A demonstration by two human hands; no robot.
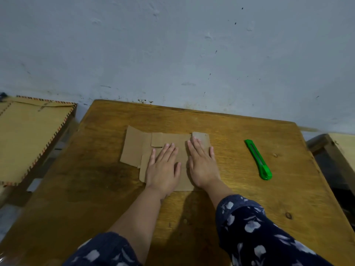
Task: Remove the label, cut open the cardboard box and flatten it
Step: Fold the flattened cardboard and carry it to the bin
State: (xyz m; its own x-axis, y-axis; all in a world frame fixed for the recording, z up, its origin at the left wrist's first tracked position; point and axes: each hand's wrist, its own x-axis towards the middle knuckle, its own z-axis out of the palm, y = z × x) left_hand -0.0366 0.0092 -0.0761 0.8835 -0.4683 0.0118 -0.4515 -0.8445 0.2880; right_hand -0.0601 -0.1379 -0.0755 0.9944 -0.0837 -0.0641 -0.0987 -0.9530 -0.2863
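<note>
The brown cardboard box [134, 148] lies opened out flat on the wooden table [240, 189], its flaps spread to the left and far side. My left hand [163, 166] presses palm down on its middle, fingers spread. My right hand [201, 162] presses flat on its right part, fingertips at a small raised flap. Neither hand holds anything. A green utility knife [258, 159] lies on the table to the right of my right hand, apart from the cardboard. No label is visible.
A grey-blue wall [172, 54] rises right behind the table's far edge. To the left stands a tan woven surface with stitched edges [28, 135]. A dark wooden piece of furniture [334, 156] stands at the right edge.
</note>
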